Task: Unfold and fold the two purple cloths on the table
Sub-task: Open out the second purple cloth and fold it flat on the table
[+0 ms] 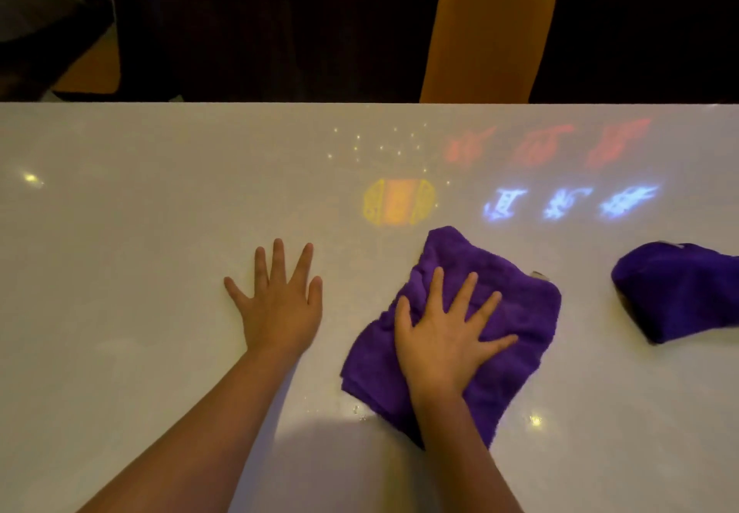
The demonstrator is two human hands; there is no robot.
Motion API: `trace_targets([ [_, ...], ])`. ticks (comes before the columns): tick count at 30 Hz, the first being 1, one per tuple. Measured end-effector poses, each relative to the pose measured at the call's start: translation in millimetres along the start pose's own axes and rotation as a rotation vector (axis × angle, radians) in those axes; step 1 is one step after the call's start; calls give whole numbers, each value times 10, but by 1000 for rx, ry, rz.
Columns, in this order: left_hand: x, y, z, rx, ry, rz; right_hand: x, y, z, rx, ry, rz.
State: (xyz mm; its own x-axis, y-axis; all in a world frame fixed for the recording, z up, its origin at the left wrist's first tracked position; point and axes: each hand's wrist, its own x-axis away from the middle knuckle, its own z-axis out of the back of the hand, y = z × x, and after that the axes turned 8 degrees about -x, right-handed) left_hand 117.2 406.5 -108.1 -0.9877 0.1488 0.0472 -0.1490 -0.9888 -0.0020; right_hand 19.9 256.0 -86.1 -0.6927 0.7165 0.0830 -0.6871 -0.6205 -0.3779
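Right hand pressing flat on the nearer purple cloth, left hand resting on the bare counter.

The right hand (444, 336) lies palm-down with fingers spread on the folded cloth (516, 312), which sits rumpled near the counter's (120, 232) front edge; its grip is spread, pinching nothing. The left hand (280, 304) is likewise spread flat, apart from the cloth. The second purple cloth (680, 292) lies bunched, well apart at the right edge. This looks like smoothing a fold; next would likely call for pinching a corner or reaching for the second cloth.
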Motion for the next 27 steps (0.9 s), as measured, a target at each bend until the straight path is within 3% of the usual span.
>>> trace_targets([
  [3,-34,-12,-16,8,-3,-7,343,-480,-216,-38,-48,210],
  [6,-14,-18,-13,-2,23,-5,615,-119,-185,47,-48,358],
  [9,-6,-20,-13,1,22,-10,611,271,1,71,69,249],
  [12,-30,-18,-38,2,19,-2,447,-100,-80,53,-21,-32],
  [17,-109,-54,20,8,-24,-19,419,-617,-364,11,-138,302],
  [22,-318,-274,179,125,207,-246,682,-433,-289,-18,-37,393],
  [27,-355,-257,74,75,70,-216,77,-716,-346,1,-111,448],
])
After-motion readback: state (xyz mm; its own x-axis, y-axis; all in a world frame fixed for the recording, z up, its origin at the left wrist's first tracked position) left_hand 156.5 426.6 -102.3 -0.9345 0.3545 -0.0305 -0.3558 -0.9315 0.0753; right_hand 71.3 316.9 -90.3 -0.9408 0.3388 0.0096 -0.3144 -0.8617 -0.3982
